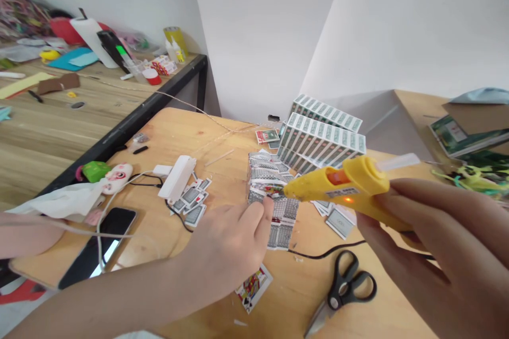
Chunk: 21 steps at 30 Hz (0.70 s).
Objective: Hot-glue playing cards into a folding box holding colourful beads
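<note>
In my right hand (433, 228) is a yellow hot glue gun (338, 185), with a clear glue stick poking out of its back and a small orange light on its side. Its nozzle points left and meets a structure of joined playing cards (284, 220). My left hand (234, 241) is closed, its fingertips gripping a playing card on that structure just below the nozzle; the hand partly hides the card. Under my left wrist lies a loose face card (253, 287). Black-handled scissors (344, 288) rest below the glue gun.
Green-and-white card boxes (322, 135) stand stacked at the back. Loose cards (193, 198) lie beside a white power strip (178, 177). A phone (99, 246) and another person's arm (32, 234) are at left. A black cord (330, 250) crosses the table.
</note>
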Each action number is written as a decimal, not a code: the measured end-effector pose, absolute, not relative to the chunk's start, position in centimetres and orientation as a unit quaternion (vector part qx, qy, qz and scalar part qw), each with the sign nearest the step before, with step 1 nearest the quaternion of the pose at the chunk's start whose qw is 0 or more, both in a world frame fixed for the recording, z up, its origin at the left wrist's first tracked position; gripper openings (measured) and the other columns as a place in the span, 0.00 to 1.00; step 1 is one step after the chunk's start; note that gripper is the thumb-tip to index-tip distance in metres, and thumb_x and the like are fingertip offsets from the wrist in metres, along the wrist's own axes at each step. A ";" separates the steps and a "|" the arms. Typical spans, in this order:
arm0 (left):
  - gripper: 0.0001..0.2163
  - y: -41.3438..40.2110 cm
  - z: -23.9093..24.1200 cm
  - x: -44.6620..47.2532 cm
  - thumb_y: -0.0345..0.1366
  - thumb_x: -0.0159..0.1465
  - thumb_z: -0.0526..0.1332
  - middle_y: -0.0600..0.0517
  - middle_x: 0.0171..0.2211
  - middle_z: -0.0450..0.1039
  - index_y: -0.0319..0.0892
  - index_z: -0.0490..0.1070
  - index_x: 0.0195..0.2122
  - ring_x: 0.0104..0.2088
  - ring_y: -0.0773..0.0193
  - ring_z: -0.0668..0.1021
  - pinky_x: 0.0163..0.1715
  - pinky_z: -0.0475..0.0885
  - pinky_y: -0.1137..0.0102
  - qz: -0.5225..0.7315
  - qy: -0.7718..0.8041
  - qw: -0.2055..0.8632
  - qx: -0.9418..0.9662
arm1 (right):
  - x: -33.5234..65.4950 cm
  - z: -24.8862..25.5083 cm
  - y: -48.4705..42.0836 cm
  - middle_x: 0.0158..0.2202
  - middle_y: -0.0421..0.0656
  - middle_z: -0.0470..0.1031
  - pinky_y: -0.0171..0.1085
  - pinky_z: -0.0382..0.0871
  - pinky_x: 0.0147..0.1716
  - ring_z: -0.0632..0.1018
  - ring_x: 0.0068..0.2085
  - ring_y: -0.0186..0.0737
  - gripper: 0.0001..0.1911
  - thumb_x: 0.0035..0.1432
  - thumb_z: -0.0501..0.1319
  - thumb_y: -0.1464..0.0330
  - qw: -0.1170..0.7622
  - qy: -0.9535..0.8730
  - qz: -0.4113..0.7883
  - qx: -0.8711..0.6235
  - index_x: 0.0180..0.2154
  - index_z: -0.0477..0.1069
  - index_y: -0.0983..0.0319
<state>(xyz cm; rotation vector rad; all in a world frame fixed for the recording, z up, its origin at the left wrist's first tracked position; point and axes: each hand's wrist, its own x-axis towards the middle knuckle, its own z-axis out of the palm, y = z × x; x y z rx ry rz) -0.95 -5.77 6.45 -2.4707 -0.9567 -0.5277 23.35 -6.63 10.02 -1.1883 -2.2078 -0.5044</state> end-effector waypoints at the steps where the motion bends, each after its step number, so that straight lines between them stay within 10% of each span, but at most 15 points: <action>1: 0.10 -5.7 6.5 -0.9 0.21 0.60 0.56 0.55 0.20 0.67 0.28 0.70 0.43 0.18 0.65 0.71 0.13 0.63 0.69 -0.187 -0.347 0.216 -0.893 | 23.2 10.1 -6.6 0.46 0.49 0.74 0.37 0.74 0.43 0.78 0.39 0.39 0.09 0.60 0.60 0.73 0.290 -0.823 -0.185 -0.452 0.44 0.70 0.64; 21: 0.10 -5.3 6.5 -0.5 0.22 0.60 0.57 0.55 0.21 0.67 0.29 0.71 0.43 0.19 0.63 0.72 0.14 0.63 0.67 -0.182 -0.354 0.209 -0.893 | 23.2 10.3 -6.4 0.41 0.52 0.75 0.40 0.74 0.36 0.79 0.38 0.43 0.08 0.58 0.62 0.76 0.297 -0.817 -0.217 -0.444 0.41 0.70 0.66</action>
